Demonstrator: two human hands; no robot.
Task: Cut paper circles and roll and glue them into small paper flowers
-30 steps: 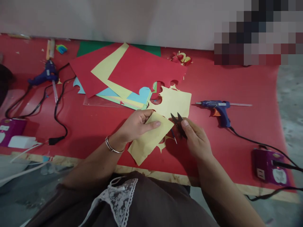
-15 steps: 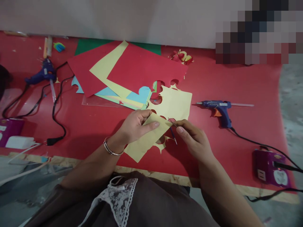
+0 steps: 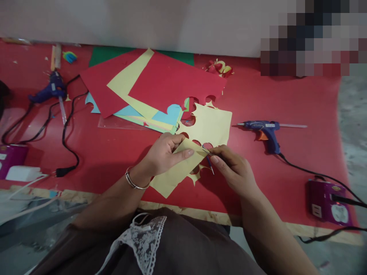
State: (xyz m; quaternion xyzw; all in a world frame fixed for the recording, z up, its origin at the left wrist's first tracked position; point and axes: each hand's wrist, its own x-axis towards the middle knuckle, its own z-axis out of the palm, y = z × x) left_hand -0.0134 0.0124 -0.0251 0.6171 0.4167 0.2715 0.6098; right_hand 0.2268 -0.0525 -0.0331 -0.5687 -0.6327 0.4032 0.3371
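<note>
Left hand point(image 3: 163, 152) pinches the yellow paper point(image 3: 177, 172); right hand point(image 3: 232, 170) grips small scissors point(image 3: 208, 158) at its edge; looks mid-cut, next snip needs the paper turned a bit.

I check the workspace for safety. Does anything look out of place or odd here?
The left glue gun's black cord ends in a loose plug lying on the red table, not in a socket. Paper scraps sit heaped near the wall. Nothing spilled.
</note>
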